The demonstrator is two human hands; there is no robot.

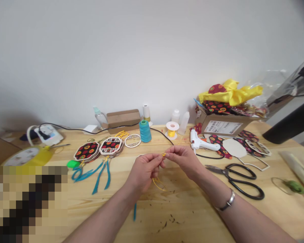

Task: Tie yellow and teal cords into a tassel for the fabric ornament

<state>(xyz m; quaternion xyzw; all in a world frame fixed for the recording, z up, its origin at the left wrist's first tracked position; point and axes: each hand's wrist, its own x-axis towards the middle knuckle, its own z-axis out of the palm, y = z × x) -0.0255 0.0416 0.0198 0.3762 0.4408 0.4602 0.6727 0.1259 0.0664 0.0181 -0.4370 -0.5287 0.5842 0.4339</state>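
Note:
Above the middle of the wooden table, my left hand (148, 166) and my right hand (183, 159) meet fingertip to fingertip. Both pinch a thin yellow cord (163, 154), which looks bunched or looped between them. Loose strands of the cord hang below my left hand. A bit of teal tassel (134, 212) shows under my left wrist; what it joins is hidden behind the hand. Just beyond my hands stand a teal thread cone (145, 131) and a spool of yellow cord (171, 130).
Patterned pendants with teal tassels (111, 146) lie on the left. To the right are a white glue gun (204, 143), black-handled scissors (239, 180) and wooden frames with fabric pieces (234, 147). A cardboard box (219, 125) full of fabric stands at the back right, beside bottles (184, 123).

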